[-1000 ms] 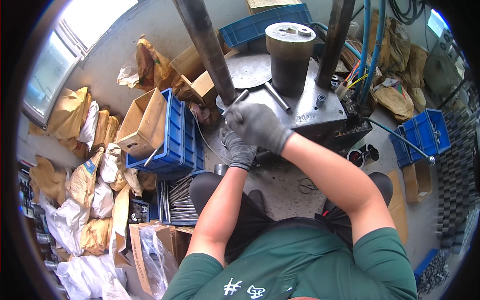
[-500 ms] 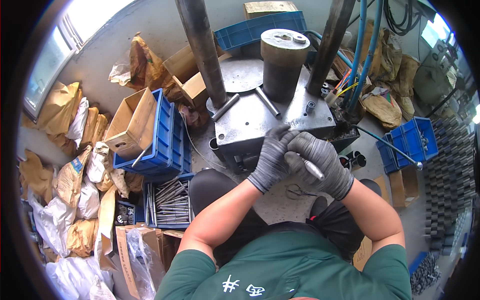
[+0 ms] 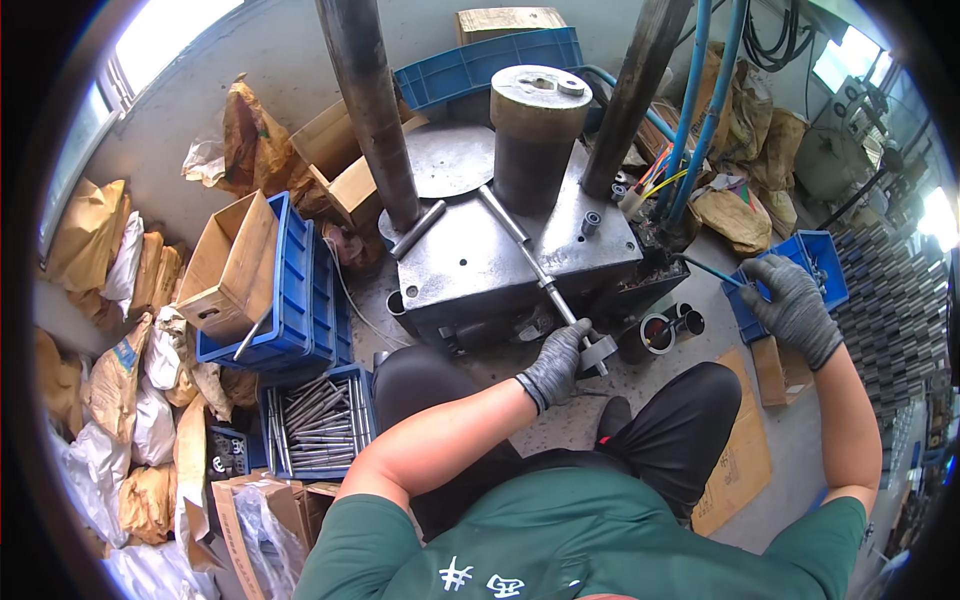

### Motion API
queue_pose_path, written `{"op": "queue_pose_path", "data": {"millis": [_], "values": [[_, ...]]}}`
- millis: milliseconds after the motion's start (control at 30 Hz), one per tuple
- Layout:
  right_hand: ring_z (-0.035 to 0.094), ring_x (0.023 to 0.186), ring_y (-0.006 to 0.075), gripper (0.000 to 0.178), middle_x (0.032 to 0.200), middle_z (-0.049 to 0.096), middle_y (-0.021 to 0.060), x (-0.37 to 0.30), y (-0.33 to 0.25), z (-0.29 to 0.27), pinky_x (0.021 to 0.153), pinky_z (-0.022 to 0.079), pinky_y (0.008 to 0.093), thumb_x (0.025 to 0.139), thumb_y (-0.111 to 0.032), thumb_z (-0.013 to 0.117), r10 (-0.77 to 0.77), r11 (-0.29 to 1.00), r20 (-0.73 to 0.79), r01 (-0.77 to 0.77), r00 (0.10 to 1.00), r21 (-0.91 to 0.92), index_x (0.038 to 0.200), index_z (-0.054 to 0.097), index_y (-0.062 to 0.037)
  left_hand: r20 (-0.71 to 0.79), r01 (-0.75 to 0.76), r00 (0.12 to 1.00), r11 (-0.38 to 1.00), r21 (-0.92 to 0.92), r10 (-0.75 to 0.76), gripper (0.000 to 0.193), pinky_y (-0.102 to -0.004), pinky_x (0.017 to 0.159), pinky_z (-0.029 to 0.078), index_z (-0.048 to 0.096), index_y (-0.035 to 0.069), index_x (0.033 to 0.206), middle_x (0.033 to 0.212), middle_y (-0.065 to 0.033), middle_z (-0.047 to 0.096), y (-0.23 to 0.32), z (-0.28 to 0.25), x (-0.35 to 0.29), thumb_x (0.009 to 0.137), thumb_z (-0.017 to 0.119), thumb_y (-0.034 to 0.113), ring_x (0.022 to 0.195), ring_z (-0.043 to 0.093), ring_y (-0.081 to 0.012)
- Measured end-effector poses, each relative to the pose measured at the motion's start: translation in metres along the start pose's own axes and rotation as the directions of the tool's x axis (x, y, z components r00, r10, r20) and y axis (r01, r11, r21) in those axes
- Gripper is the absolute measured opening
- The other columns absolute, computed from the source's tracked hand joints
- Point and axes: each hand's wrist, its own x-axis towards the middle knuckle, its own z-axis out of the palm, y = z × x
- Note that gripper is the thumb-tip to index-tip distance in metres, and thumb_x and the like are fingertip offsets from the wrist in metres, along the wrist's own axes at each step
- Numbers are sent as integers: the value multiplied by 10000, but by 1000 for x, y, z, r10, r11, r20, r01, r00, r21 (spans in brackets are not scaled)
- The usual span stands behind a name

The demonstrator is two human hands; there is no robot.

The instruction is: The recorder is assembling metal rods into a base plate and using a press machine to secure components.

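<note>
My left hand, in a grey glove, is closed around a metal shaft near a thick collar at its near end. The shaft slants up and away over the front edge of the steel press table. Its far end meets a metal tube lying on that table; I cannot tell whether it goes inside. My right hand, also gloved, is closed around the outer end of a thin lever at the right, covering its tip. Another short metal rod lies on the table's left side.
A heavy cylinder stands between two steel columns on the table. Blue crates and a bin of metal shafts are at left. A blue bin sits beside my right hand. Stacked dark parts line the far right.
My hands have parted. The left now holds the collared shaft out toward the tube on the table; the right has moved right onto the lever. The view has shifted slightly.
</note>
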Motion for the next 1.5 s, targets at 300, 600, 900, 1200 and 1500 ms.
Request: {"op": "queue_pose_path", "data": {"millis": [300,600,900,1200,1500], "values": [[703,1001,281,570,1158,714,157,-23,58,-1,940,542,396,897,-195,770,307,924,429,-374,850,79,1423,608,-45,-44,16,999,1000,-1,-16,290,-449,598,618,628,66,907,844,-138,699,-1,2,15,1032,590,324,715,701,-287],[683,977,204,647,1142,717,87,-22,61,-9,935,559,347,896,-118,764,414,587,566,-685,713,433,1498,539,-49,-72,3,997,999,-51,-6,315,-479,620,623,627,65,916,852,-160,707,13,0,24,1041,587,352,736,715,-306],[732,995,317,422,1087,743,197,-33,47,-10,917,562,376,878,-156,744,261,921,308,-332,915,205,1263,687,8,-74,-200,976,979,46,203,235,-401,724,625,595,27,1083,937,-136,714,49,-22,49,1041,620,256,773,729,-268],[704,891,402,354,960,723,224,-44,53,-7,811,570,451,870,-194,679,279,944,134,-297,951,143,1170,723,-12,-43,-343,908,797,498,417,244,-282,675,563,632,-6,1124,938,-80,709,40,-18,16,1043,632,225,778,671,-146],[692,819,412,286,886,711,211,-54,58,-4,752,563,481,836,-145,694,132,991,-80,-130,988,37,1089,740,-22,389,-809,423,148,569,818,254,-220,733,492,667,47,1195,938,27,624,160,72,-53,1084,617,270,821,568,-49]]}}
